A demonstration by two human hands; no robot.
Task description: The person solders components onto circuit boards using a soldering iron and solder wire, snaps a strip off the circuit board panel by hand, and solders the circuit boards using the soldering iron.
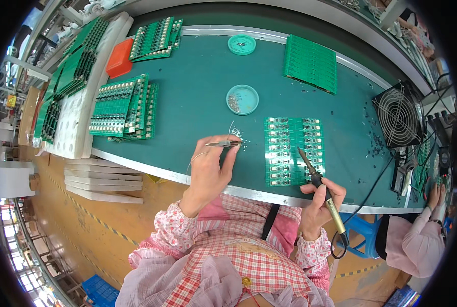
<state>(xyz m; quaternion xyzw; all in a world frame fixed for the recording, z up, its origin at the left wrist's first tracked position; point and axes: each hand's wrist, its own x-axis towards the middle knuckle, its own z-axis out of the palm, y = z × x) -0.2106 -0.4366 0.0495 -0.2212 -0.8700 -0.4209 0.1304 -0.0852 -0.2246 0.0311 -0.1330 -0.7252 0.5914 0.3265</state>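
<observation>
My left hand point(208, 166) is closed around metal tweezers point(218, 144), their tips pointing right over a scatter of tiny pale parts point(237, 133) on the green mat. A thin wire, seemingly solder, curves by the same hand. My right hand point(320, 202) grips a soldering iron point(334, 214) like a pen. Its tip lies over the middle of a green circuit board panel point(282, 152), between two columns of pale and dark components. Whether the tip touches the board I cannot tell.
Two turquoise dishes point(249, 87) stand beyond my hands, the nearer holding small parts. Board stacks point(111, 105) and a red box point(120, 59) sit left; another stack point(310, 61) lies far right. A fan point(398, 113) and the iron's cable point(371, 192) are at right, near a co-worker's hand point(435, 195).
</observation>
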